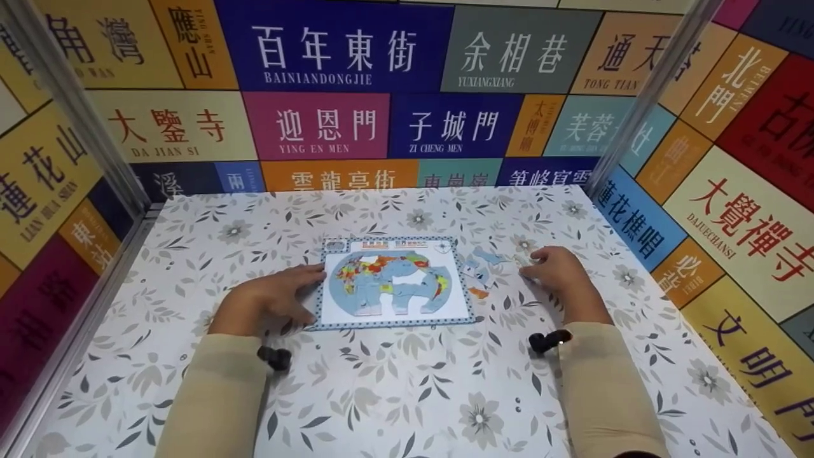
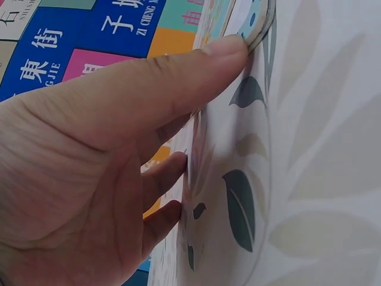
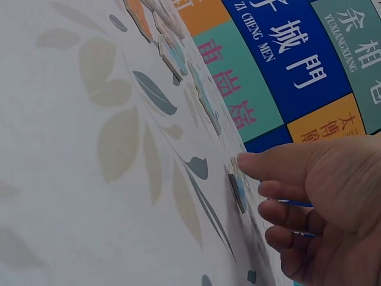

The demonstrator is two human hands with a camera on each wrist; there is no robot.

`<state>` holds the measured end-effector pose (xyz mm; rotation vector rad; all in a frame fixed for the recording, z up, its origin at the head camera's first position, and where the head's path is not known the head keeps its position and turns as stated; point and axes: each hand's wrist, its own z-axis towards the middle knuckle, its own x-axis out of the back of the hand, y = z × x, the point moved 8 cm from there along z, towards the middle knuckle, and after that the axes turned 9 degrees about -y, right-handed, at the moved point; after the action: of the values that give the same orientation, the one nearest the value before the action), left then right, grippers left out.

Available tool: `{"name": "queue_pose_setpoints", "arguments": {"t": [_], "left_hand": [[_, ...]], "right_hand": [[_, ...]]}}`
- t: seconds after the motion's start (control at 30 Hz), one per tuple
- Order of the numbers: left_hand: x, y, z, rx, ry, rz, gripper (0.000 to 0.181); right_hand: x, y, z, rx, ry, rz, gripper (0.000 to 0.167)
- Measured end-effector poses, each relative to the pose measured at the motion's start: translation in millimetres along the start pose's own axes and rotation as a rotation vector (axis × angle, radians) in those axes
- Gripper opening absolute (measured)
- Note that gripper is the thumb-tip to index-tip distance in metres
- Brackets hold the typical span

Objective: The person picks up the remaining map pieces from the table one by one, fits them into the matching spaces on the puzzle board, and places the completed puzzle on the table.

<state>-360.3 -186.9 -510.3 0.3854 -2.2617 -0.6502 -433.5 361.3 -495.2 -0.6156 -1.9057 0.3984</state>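
On the desk [image 1: 356, 394], the puzzle board [image 1: 459, 308] could skid if my spread left fingers [image 1: 308, 275] push its left edge, and my right fingers [image 3: 289, 215], pinching or not I cannot tell, might through poor purchase fumble the small piece [image 3: 237, 192] to the board's right.

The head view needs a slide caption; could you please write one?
Left hand at the edge of a map puzzle, right hand beside loose pieces, on a flower-patterned tabletop.

Head view looks forward and down; close wrist views, seemingly tilted, share the lettered wall [image 1: 369, 95].
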Motion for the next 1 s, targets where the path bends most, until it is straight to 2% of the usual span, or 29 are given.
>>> {"name": "queue_pose_setpoints", "arguments": {"t": [0.3, 0.57, 0.8, 1.0], "left_hand": [[-2.1, 0.3, 0.1, -0.004, -0.012, -0.011, 0.106], [0.3, 7.3, 0.2, -0.094, -0.009, 0.063, 0.107], [0.1, 5.2, 4.0, -0.070, -0.007, 0.048, 0.109], [-0.8, 4.9, 4.1, -0.057, 0.004, 0.067, 0.108]], "right_hand": [[-0.3, 3.4, -0.6, -0.052, 0.005, -0.023, 0.051], [-1.9, 1.0, -0.9, -0.059, 0.022, -0.017, 0.045], [-1.8, 1.1, -3.0, -0.084, 0.016, 0.027, 0.044], [1.2, -9.4, -6.5, -0.046, 0.045, 0.043, 0.050]]}}
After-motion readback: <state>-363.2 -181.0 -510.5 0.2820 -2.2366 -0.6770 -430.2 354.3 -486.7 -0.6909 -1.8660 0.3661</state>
